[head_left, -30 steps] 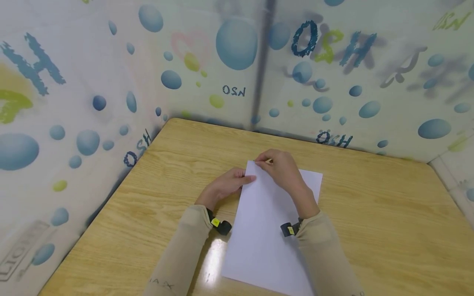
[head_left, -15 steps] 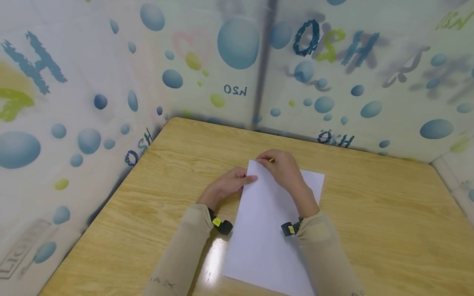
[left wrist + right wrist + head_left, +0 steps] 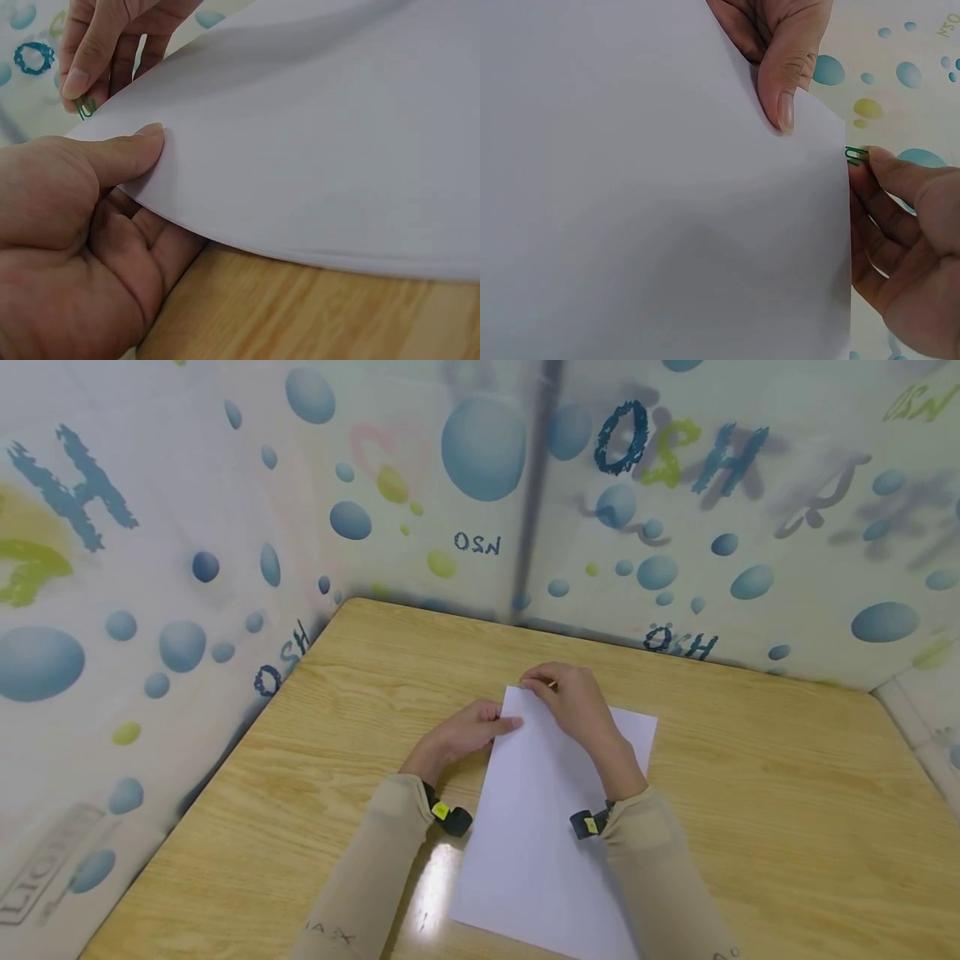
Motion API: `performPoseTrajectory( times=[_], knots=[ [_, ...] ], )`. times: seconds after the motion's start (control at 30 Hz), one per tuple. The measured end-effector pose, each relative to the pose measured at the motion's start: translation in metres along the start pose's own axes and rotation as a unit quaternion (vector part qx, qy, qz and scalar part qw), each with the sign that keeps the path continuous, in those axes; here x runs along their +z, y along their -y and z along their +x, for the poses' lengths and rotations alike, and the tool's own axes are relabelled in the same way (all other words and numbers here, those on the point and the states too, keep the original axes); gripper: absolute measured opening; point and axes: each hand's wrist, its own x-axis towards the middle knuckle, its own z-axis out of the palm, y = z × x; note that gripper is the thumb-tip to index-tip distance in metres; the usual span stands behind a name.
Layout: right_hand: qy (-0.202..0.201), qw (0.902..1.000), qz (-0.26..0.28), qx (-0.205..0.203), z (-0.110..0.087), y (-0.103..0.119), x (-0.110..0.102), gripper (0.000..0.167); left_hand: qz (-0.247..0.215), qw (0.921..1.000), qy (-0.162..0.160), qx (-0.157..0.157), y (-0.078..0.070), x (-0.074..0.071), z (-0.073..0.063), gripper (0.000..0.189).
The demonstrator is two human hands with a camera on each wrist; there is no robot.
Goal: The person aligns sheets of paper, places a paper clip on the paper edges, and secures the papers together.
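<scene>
White sheets of paper (image 3: 540,827) lie lengthwise before me, the far left corner lifted off the table. My left hand (image 3: 468,731) grips the left edge near that corner, thumb on top and fingers beneath. Between thumb and forefinger my right hand (image 3: 573,706) pinches a green paper clip (image 3: 856,155) at the paper's far edge. In the left wrist view the clip's wire loops (image 3: 85,107) point toward the paper edge. Whether the wire touches the paper I cannot tell. In the head view the clip is too small to make out well.
The wooden table (image 3: 765,802) extends on both sides of the paper. A wall covering (image 3: 420,485) with blue bubbles and lettering rises behind and to the left of it. Black cameras are strapped to both wrists.
Both hands stay almost in place. The fingertips of my right hand sit a touch farther right along the paper's far edge than a second ago.
</scene>
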Motion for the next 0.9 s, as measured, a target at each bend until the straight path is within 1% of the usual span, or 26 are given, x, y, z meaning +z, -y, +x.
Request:
performPoseTrajectory(
  times=[0.43,0.73,0.9],
  knots=[
    [0.014,0.9996,0.024,0.011,0.0001,-0.0008,-0.0028,0.017,0.010,0.9999,0.000,-0.003,-0.0020,0.0007,-0.0011,0.028],
    [0.009,0.9997,0.023,0.002,0.0007,-0.0015,-0.0038,0.016,0.012,0.9999,-0.005,-0.005,-0.0019,-0.0002,-0.0001,0.030],
    [0.017,0.9997,0.018,0.007,0.0005,-0.0023,-0.0046,0.015,0.009,0.9999,-0.005,-0.006,-0.0014,-0.0002,0.0003,0.029]
  ],
)
